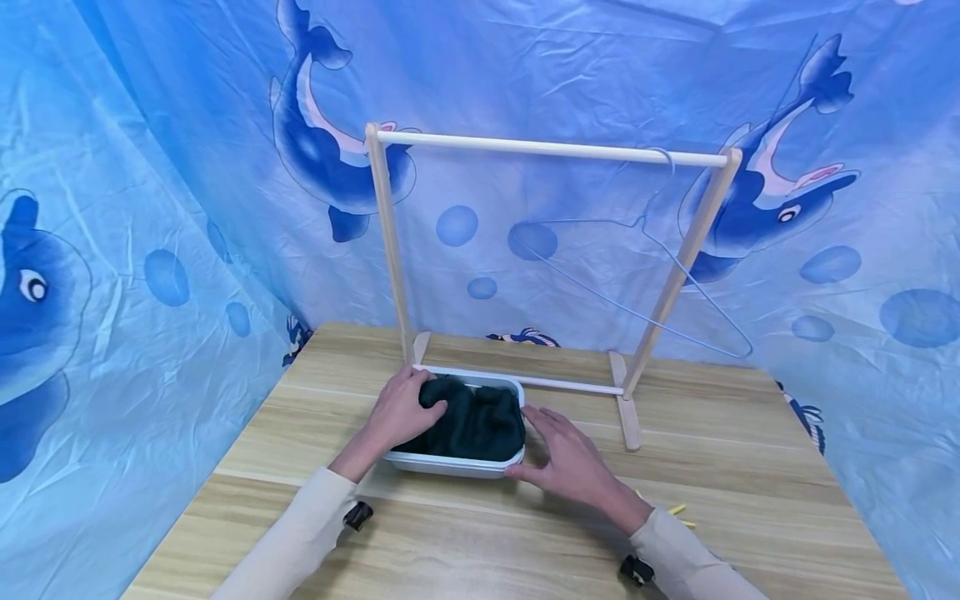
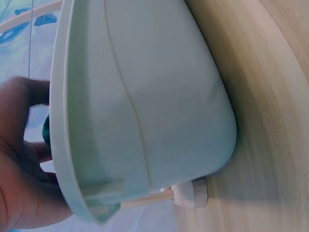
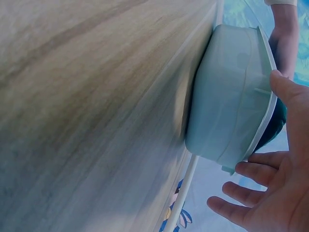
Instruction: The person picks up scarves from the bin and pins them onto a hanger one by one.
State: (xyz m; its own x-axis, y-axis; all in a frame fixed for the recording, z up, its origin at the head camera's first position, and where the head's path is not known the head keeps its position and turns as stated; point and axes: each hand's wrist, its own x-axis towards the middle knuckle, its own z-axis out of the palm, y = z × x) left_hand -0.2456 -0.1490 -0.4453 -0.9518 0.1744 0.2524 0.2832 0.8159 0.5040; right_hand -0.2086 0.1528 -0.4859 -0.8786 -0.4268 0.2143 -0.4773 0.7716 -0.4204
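Note:
A pale basin (image 1: 452, 468) stands on the table, with dark green cloth (image 1: 491, 423) bunched inside. My left hand (image 1: 401, 408) reaches over the basin's left rim, thumb and fingers spread apart over the cloth. Its fingertips are partly hidden behind the rim in the left wrist view. At the right end, my right hand (image 1: 564, 457) has its thumb and fingertips right at the rim, the hand spread wide. In the right wrist view its thumb touches the rim (image 3: 267, 113) while the lower fingers extend loosely beside the basin.
Behind the basin stands a wooden rack (image 1: 390, 233) with a white top rod (image 1: 525, 145). A light blue wire hanger (image 1: 637, 223) hangs near the rod's right end. Small yellow pieces (image 1: 677, 509) lie by my right forearm. A dolphin-print curtain (image 1: 585, 50) surrounds the table.

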